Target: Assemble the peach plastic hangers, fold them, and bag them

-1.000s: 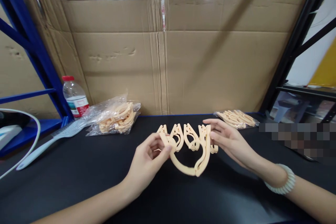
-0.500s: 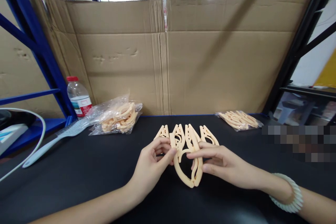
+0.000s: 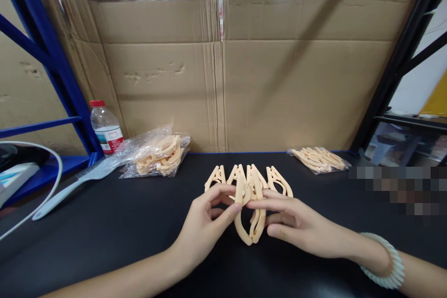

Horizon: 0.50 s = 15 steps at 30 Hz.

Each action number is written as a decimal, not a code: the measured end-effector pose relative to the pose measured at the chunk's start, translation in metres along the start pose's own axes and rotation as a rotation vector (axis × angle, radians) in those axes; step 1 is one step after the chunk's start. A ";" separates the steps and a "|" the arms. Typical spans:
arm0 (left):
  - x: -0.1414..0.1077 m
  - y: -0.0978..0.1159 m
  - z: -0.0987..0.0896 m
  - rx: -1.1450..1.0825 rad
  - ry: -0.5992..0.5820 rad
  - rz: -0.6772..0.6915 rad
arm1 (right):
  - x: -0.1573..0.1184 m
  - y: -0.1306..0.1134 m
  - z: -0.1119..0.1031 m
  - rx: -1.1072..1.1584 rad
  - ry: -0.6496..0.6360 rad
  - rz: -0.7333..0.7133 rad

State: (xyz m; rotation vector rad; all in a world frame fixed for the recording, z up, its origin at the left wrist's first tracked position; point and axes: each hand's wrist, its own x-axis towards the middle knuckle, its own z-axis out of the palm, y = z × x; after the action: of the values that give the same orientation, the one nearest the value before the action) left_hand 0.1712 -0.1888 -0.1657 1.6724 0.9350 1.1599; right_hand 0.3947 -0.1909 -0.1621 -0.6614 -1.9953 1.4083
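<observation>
Between my hands is a cream plastic folding hanger [image 3: 259, 228], its two arms raised and joined at a point low down. My left hand [image 3: 209, 223] pinches the left arm between thumb and fingers. The fingers of my right hand [image 3: 300, 223] are closed on the right arm, with the index finger lying across its front. A curved hook piece shows between the arms, partly covered by the fingers. Just beyond my hands several more folded cream hangers [image 3: 280, 178] lie in a row on the black table [image 3: 139, 223], some of them partly hidden.
Clear bags of cream hanger parts lie at the back left [image 3: 164, 156] and back right [image 3: 319, 160]. A pale blue slotted utensil [image 3: 70, 191] and a red-capped bottle [image 3: 109, 136] are on the left. Cardboard [image 3: 307, 79] walls the back; a white cable [image 3: 59, 172] curves at far left.
The hanger's left arm has swung in towards the right arm, so the gap between them is narrower. My left hand has moved right with it; my right hand has barely shifted.
</observation>
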 end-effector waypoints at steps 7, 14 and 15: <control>0.002 -0.002 0.000 -0.049 0.027 -0.053 | -0.003 -0.004 0.000 -0.064 -0.030 -0.016; 0.004 -0.001 0.001 -0.113 0.073 -0.113 | -0.002 -0.010 -0.003 -0.121 0.003 -0.039; 0.003 -0.002 0.002 -0.104 0.065 -0.109 | -0.002 -0.012 -0.003 -0.133 -0.009 -0.028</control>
State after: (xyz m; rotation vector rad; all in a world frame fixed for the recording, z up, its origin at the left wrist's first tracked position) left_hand 0.1736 -0.1855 -0.1668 1.4911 0.9772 1.1754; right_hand 0.3975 -0.1938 -0.1506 -0.6836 -2.1108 1.2731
